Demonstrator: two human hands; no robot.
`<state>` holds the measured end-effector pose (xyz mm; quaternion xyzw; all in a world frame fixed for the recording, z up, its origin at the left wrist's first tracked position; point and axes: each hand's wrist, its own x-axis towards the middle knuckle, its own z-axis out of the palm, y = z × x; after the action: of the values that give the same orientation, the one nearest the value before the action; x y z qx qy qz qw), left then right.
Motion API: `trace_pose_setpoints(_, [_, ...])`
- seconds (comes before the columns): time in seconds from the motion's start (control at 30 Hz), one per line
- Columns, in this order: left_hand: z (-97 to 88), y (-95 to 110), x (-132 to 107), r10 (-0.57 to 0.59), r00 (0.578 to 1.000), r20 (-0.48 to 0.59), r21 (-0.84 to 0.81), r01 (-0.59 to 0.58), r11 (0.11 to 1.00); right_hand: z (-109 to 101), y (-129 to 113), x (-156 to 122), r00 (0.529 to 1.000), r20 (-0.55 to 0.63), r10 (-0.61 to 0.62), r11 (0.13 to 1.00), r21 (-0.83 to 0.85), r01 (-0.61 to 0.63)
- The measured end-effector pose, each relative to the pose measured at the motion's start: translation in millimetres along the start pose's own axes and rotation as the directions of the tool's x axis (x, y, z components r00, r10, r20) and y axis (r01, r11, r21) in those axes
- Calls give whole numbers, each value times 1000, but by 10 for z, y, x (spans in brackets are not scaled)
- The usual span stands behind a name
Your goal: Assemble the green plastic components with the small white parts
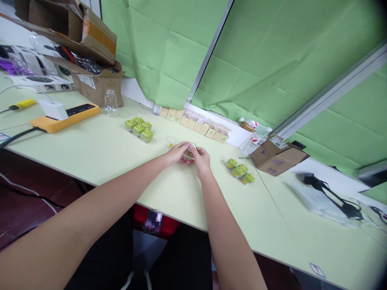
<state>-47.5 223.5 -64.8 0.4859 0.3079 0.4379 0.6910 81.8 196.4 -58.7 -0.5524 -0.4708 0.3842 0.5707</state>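
Cup [171,141] sits near hands [203,161], between green-lidded containers [138,129].

Pale tbl [81,151] w/ grn curtains [281,56] behind, white wall [132,88] strip btwn, dk-red tiled flr [27,215] below L.

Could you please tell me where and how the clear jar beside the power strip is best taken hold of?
I'd hold the clear jar around its narrower upper part, probably coming from the right: it stands on end and widens toward its base, a box is close behind, and the power strip lies to its left.
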Motion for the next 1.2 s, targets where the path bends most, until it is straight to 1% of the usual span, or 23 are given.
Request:
trace_pose_setpoints(0.07, [-8,-15,3,14,1000,2,-9,-14,1000,-2,8,0,999,-4,-52,996,-77,51])
trace_pose_setpoints(0.13, [-26,-30,17,21,1000,7,-36,-21,999,-3,7,-2,997,11,-79,990,-112,80])
trace_pose_setpoints(0.2, [-42,-37,35,19,1000,4,-53,-18,998,-1,-8,-6,997,51,-66,995,-69,69])
trace_pose_setpoints(0.27, [-50,-31,48,0,1000,-3,-64,0,998,3,-32,-10,996,86,-21,999,38,17])
trace_pose_setpoints(0.37, [-47,-3,53,-47,999,0,-96,47,994,10,-60,-11,995,94,45,982,179,-61])
trace_pose_setpoints(0.43, [-42,14,54,-84,996,-9,-113,83,990,12,-54,-4,994,96,57,976,202,-76])
trace_pose_setpoints(0.57, [-40,10,69,-121,992,-31,-110,117,987,5,1,19,993,98,60,986,151,-74])
trace_pose_setpoints(0.67, [-40,-16,77,-103,994,-30,-85,100,991,-8,22,32,989,120,91,986,128,-107])
trace_pose_setpoints(0.73, [-32,-36,75,-71,997,-40,-44,69,997,-14,15,37,985,130,113,983,129,-130])
trace_pose_setpoints(0.8, [-20,-56,73,-16,997,-78,27,18,999,-13,7,44,989,97,116,985,117,-127])
trace_pose_setpoints(0.9, [-10,-91,80,84,984,-154,131,-64,989,-7,28,62,998,-2,62,998,26,-62])
trace_pose_setpoints(0.97, [-18,-113,89,138,977,-163,179,-108,978,-7,62,78,999,-45,-18,997,-80,14])
trace_pose_setpoints(1.03, [-34,-128,93,180,974,-134,227,-147,963,-15,93,89,990,-70,-119,974,-204,103])
trace_pose_setpoints(1.1, [-49,-132,89,206,975,-88,268,-176,947,-29,105,91,971,-101,-218,927,-333,173])
trace_pose_setpoints(1.2, [-55,-123,67,224,975,-12,304,-210,929,-51,84,78,944,-145,-296,872,-444,205])
